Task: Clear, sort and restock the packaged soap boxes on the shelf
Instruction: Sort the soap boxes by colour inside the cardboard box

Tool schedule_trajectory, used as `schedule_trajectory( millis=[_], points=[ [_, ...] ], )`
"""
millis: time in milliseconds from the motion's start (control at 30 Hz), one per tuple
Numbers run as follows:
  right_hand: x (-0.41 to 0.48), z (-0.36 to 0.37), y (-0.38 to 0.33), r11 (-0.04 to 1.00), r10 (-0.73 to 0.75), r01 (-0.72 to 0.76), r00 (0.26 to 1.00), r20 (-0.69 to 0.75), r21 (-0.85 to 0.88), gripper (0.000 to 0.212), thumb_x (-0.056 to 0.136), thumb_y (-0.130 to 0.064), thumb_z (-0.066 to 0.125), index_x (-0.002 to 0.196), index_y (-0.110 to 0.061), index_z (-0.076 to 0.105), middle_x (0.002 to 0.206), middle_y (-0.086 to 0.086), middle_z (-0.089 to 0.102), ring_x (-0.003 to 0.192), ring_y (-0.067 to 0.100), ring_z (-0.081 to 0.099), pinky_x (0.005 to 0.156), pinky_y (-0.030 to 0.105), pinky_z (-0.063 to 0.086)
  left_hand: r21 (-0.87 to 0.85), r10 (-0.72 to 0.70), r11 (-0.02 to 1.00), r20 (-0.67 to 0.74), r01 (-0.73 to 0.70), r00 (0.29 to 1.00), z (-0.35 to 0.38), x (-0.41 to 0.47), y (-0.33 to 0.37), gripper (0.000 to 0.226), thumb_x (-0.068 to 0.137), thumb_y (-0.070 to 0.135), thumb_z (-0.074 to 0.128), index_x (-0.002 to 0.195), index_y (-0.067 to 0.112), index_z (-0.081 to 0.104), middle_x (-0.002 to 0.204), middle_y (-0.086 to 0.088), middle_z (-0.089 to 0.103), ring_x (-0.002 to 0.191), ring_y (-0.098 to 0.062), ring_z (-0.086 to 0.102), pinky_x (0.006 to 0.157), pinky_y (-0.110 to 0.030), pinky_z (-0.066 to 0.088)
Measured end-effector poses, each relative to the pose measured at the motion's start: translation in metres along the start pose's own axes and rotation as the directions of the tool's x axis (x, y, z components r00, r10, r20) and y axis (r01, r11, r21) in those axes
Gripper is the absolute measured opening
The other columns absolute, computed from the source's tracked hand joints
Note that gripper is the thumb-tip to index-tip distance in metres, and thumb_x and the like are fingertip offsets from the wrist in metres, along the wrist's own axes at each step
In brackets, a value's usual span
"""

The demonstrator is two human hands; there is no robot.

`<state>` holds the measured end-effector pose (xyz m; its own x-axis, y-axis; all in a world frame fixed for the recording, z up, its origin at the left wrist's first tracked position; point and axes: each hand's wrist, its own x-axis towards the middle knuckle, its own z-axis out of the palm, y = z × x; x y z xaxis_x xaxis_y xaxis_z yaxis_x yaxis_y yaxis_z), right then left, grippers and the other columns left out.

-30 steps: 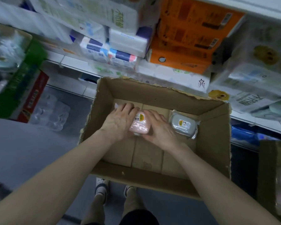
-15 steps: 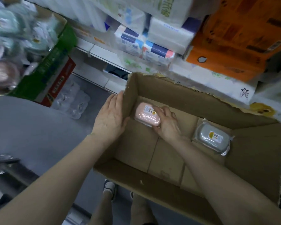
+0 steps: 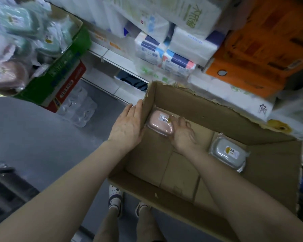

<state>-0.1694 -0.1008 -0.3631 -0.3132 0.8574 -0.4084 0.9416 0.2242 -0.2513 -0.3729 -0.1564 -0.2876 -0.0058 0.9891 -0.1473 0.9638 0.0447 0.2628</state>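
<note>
Left hand (image 3: pixel 128 126) spread flat outside the carton (image 3: pixel 191 106) wall, right hand (image 3: pixel 184 135) gripping the pink soap box (image 3: pixel 158 123) cornered inside, bare cardboard alongside.

A single wide-angle view from the person's head looks steeply down and slightly forward, close over both forearms. The left hand (image 3: pixel 128 126) and the right hand (image 3: pixel 184 135), which holds a soap box (image 3: pixel 160 124), sit mid-frame. Shelves (image 3: pixel 112 55) rise beyond the hands, and feet (image 3: pixel 115 199) show beneath them.
</note>
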Motion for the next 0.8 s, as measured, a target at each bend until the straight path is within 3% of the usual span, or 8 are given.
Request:
schedule_trajectory(
  millis=[133, 267, 500, 667, 800],
  points=[
    [-0.032, -0.046, -0.012, 0.984, -0.131, 0.116, 0.985, -0.113, -0.132, 0.065, 0.090, -0.031, 0.061, 0.149, -0.018, 0.036, 0.139, 0.012, 0.044, 0.122, 0.034, 0.044, 0.098, 0.042, 0.044, 0.058, 0.034, 0.998, 0.118, -0.041, 0.992, -0.018, -0.001, -0.005, 0.093, 0.090, 0.039, 0.060, 0.153, 0.008, 0.001, 0.150, -0.012, 0.032, 0.142, -0.030, 0.026, 0.117, -0.040, 0.026],
    [-0.062, -0.094, -0.029, 0.937, -0.301, 0.235, 0.920, -0.250, -0.259, 0.054, 0.083, -0.026, 0.069, 0.133, -0.013, 0.056, 0.127, 0.016, 0.057, 0.111, 0.037, 0.056, 0.086, 0.047, 0.052, 0.157, 0.126, 0.976, 0.144, -0.148, 0.982, -0.050, -0.008, -0.020, 0.075, 0.092, 0.047, 0.054, 0.151, 0.013, 0.022, 0.147, -0.010, 0.038, 0.136, -0.028, 0.035, 0.111, -0.040, 0.034],
    [-0.080, -0.162, -0.101, 0.848, -0.460, 0.312, 0.834, -0.305, -0.428, 0.053, 0.093, -0.036, 0.057, 0.140, -0.013, 0.048, 0.138, 0.015, 0.053, 0.125, 0.034, 0.051, 0.102, 0.048, 0.043, 0.226, 0.253, 0.945, -0.049, -0.236, 0.966, -0.119, -0.040, -0.080, 0.055, 0.088, 0.038, 0.065, 0.133, 0.008, 0.054, 0.123, -0.014, 0.062, 0.110, -0.033, 0.059, 0.091, -0.041, 0.051],
    [-0.054, -0.178, -0.184, 0.794, -0.556, 0.362, 0.757, -0.343, -0.489, 0.050, 0.089, -0.034, 0.062, 0.133, -0.011, 0.055, 0.124, 0.014, 0.060, 0.111, 0.035, 0.057, 0.092, 0.047, 0.047, 0.249, 0.224, 0.951, -0.147, -0.183, 0.964, -0.166, -0.060, -0.160, 0.043, 0.082, 0.032, 0.070, 0.118, 0.009, 0.064, 0.107, -0.012, 0.067, 0.093, -0.035, 0.064, 0.078, -0.042, 0.056],
    [-0.020, -0.173, -0.275, 0.759, -0.616, 0.411, 0.704, -0.353, -0.506, 0.048, 0.085, -0.034, 0.065, 0.126, -0.010, 0.058, 0.118, 0.012, 0.061, 0.104, 0.036, 0.058, 0.086, 0.044, 0.046, 0.248, 0.196, 0.959, -0.231, -0.137, 0.953, -0.201, -0.071, -0.240, 0.038, 0.083, 0.031, 0.068, 0.115, 0.012, 0.064, 0.103, -0.010, 0.067, 0.089, -0.033, 0.063, 0.076, -0.039, 0.054]
  ],
)
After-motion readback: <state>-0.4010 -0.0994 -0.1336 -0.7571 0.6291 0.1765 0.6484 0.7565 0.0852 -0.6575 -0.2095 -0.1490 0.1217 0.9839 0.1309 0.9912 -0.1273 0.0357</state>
